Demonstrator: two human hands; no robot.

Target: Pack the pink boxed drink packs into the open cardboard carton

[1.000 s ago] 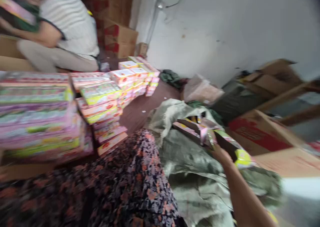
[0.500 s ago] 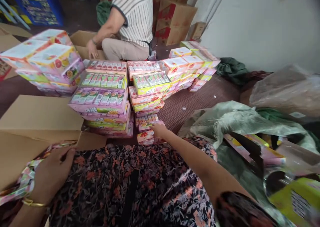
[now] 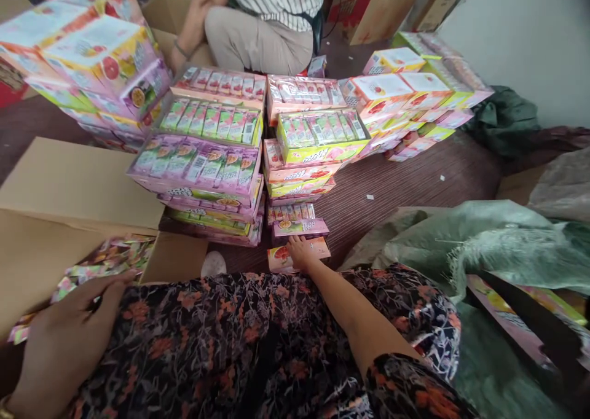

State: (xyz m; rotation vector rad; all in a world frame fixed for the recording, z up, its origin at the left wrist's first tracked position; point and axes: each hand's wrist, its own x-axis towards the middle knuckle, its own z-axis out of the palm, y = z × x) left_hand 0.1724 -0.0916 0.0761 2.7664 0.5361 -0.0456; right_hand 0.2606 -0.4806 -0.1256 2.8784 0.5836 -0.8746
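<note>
Head view: my right hand [image 3: 300, 252] lies palm down with the fingers stretched out loosely on the small carton [image 3: 319, 249], which sits on the floor [image 3: 405, 185] at the bottom of a low pile, just under a pink box [image 3: 300, 227]. The hand is not closed around the carton. A second ago that hand was far out to my right over the green sack [image 3: 483, 241], holding a flat carton; half a second ago it had already crossed to this pile, and it now rests slightly lower on it. My left hand [image 3: 64, 339] is open on my flowered lap, its fingertips at the loose wrappers [image 3: 108, 260] that lie in the cardboard box [image 3: 69, 179], much as it was half a second ago. The tall stack of drink trays [image 3: 203, 167] stands just beyond the low pile and fills more of the view than before. Another person [image 3: 262, 32] in a striped top sits behind the stacks, as earlier.
</note>
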